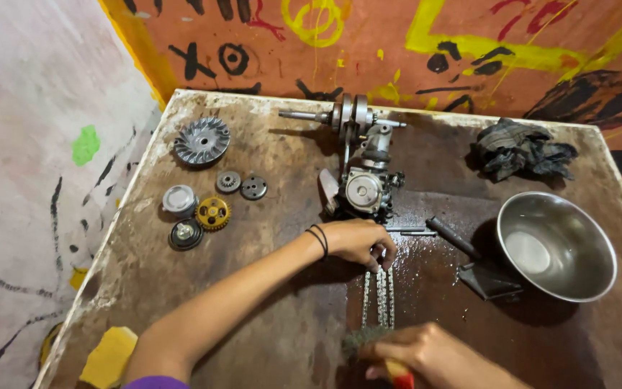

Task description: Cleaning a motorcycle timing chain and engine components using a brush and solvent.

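A steel bowl (557, 245), dark rag (521, 149), crankshaft (347, 115) and gears (212, 213) lie about.

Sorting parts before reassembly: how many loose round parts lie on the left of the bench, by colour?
Silver-grey: 4, namely finned pulley, piston, small gear, toothed disc
Gold: 1, gear
Dark: 1, round cap
Total: 6
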